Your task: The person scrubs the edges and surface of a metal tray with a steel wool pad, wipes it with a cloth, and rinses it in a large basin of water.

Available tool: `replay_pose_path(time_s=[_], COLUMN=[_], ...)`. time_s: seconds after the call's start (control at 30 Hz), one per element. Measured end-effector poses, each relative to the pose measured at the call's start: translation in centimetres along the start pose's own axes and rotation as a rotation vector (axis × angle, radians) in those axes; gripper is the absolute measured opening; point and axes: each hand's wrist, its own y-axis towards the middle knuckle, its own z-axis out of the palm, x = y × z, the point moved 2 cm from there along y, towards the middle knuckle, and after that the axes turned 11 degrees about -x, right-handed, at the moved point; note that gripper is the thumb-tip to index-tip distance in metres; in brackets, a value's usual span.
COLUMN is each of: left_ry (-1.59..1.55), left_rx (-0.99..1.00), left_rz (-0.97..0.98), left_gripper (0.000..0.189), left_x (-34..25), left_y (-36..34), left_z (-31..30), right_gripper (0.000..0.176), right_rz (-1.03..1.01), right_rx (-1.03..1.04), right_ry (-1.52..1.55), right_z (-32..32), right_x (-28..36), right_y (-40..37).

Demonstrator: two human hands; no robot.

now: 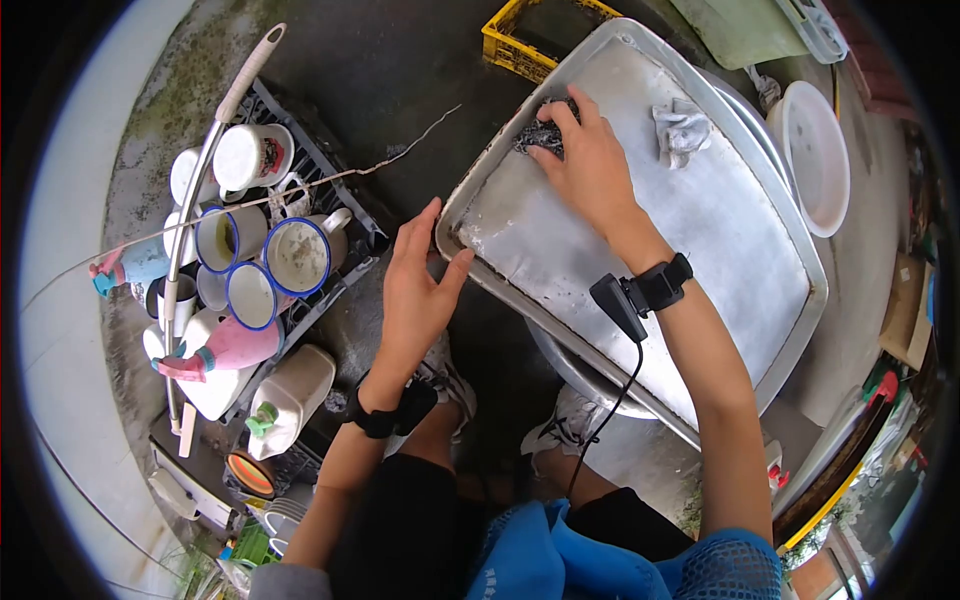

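Observation:
A large metal tray lies across a round metal basin in front of me. My right hand grips a dark steel wool scrubber against the tray's inside edge at the upper left. My left hand is by the tray's near left corner, fingers spread, with the fingertips at the rim. On the tray floor, right of my right hand, lies a crumpled grey-white rag. The tray's surface is wet-looking, with whitish specks near the left corner.
At left a black crate carries enamel mugs, a pink spray bottle and a long-handled pole. A white jug stands nearby. A yellow crate is behind the tray; a white basin is at right.

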Motion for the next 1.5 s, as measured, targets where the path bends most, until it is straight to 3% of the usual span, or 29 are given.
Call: replay_pose_path(time_s=[0.2, 0.27, 0.3, 0.37, 0.53, 0.6, 0.67, 0.73, 0.77, 0.83, 0.87, 0.93, 1.03, 1.1, 1.17, 1.2, 1.27, 1.3, 1.37, 1.5], left_ry=[0.011, 0.007, 0.025, 0.047, 0.102, 0.092, 0.095, 0.034, 0.034, 0.025, 0.026, 0.048, 0.058, 0.045, 0.024, -0.003, -0.033, -0.021, -0.01, -0.046], left_rx=[-0.016, -0.018, -0.018, -0.014, 0.056, 0.05, 0.063, 0.044, 0.042, 0.046, 0.045, 0.029, 0.035, 0.036, 0.029, 0.029, 0.026, 0.032, 0.033, 0.037], left_rz=[0.061, 0.06, 0.076, 0.088, 0.038, 0.033, 0.029, 0.026, 0.023, 0.042, 0.041, 0.078, 0.065, 0.063, 0.052, 0.034, 0.003, 0.01, 0.026, 0.042], left_gripper=[0.063, 0.064, 0.066, 0.067, 0.072, 0.073, 0.074, 0.074, 0.074, 0.074, 0.074, 0.073, 0.073, 0.073, 0.073, 0.073, 0.073, 0.072, 0.072, 0.071], left_x=[0.1, 0.4, 0.6, 0.7, 0.1, 0.0, 0.1, 0.4, 0.4, 0.4, 0.5, 0.5, 0.4, 0.4, 0.4, 0.4, 0.6, 0.7, 0.7, 1.4], left_y=[0.0, 0.1, 0.1, 0.1, 0.4, 0.4, 0.2, 0.3, 0.3, 0.3, 0.3, 0.3, 0.3, 0.3, 0.2, 0.2, -0.2, -0.2, 0.2, 0.2], left_z=[0.0, 0.1, 0.2, 0.2, 0.1, 0.2, 0.2, 0.3, 0.3, 0.2, 0.2, 0.3, 0.3, 0.2, 0.2, 0.2, 0.2, 0.2, 0.2, 0.2], right_gripper=[0.033, 0.031, 0.031, 0.032, 0.034, 0.033, 0.031, 0.027, 0.027, 0.025, 0.025, 0.025, 0.024, 0.024, 0.025, 0.025, 0.034, 0.034, 0.047, 0.058], right_rz=[0.026, 0.42, 0.417, 0.389, 0.401, 0.373, 0.362, 0.47, 0.47, 0.738, 0.738, 0.426, 0.432, 0.471, 0.699, 0.694, 0.437, 0.434, 0.032, 0.07], right_rx=[0.037, -0.053, -0.047, -0.378, -0.176, 0.053, 0.039, -0.147, -0.143, -0.219, -0.217, -0.083, -0.01, -0.177, -0.308, -0.302, -0.404, -0.399, -0.149, 0.101], right_ry=[0.074, 0.245, 0.246, 0.583, 0.595, 0.547, 0.543, 0.62, 0.62, 0.871, 0.871, 0.641, 0.641, 0.623, 0.714, 0.711, 0.004, 0.002, -0.381, -0.304], right_z=[0.2, -0.4, 0.2, 1.3, 1.9, 1.6, 1.9, 3.5, 3.5, 3.3, 3.4, 3.3, 2.8, 3.7, 2.5, 2.0, 0.5, 0.5, 1.8, -0.9], right_x=[-0.9, -0.6, -0.7, -1.0, 2.3, 4.4, 3.2, -0.9, -1.4, -1.7, -0.9, 2.1, 3.2, -0.7, -3.4, -4.3, -5.9, -7.0, -8.2, -5.4], right_y=[1.1, 0.8, 0.8, 0.7, -1.3, -2.8, -1.8, 0.9, 1.8, 3.3, 2.4, -0.2, -0.4, 2.5, 5.2, 5.9, 6.5, 6.1, 5.4, 5.5])
